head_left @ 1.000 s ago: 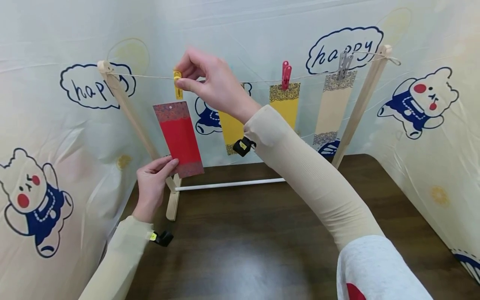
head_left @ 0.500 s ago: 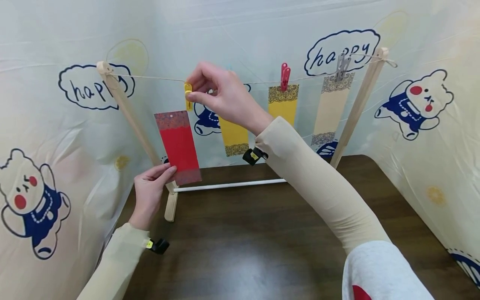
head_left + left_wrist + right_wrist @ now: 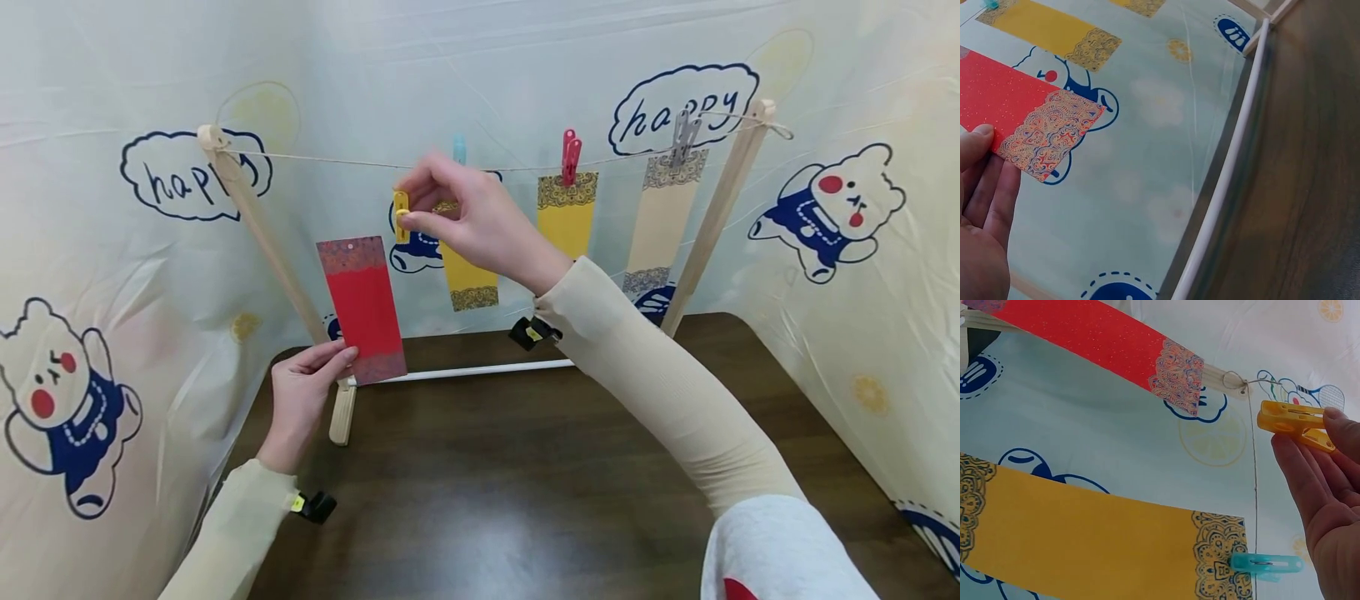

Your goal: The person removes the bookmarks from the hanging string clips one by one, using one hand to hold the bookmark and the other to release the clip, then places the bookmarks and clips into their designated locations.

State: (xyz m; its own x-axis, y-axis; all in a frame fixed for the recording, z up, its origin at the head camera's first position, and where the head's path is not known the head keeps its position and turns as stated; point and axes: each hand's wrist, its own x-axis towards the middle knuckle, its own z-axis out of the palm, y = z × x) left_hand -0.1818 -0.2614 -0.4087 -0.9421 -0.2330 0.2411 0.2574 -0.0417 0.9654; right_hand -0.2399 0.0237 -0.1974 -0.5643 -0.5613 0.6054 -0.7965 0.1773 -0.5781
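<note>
My left hand [image 3: 303, 396] pinches the lower left edge of a red paper card [image 3: 363, 308] with patterned ends, thumb in front. The card stands slightly tilted, below the string [image 3: 315, 158] and apart from it. Between thumb and fingers my right hand [image 3: 480, 217] holds a yellow clothespin [image 3: 402, 218], right of the card's top and below the string. In the right wrist view the yellow clothespin [image 3: 1294, 422] has nothing in its jaws. Behind the right hand, a yellow card [image 3: 471, 279] hangs from a light blue clothespin [image 3: 1266, 562].
Two wooden posts [image 3: 255, 225] carry the string, with a white rod [image 3: 480, 368] low between them. To the right hang another yellow card [image 3: 566, 221] on a red clothespin [image 3: 571, 157] and a beige card [image 3: 663, 221] on a grey clothespin [image 3: 684, 137]. A dark wooden table [image 3: 525, 483] lies below.
My right hand has moved right and down from the string with the yellow clothespin. The red card in my left hand has come down and stands more upright.
</note>
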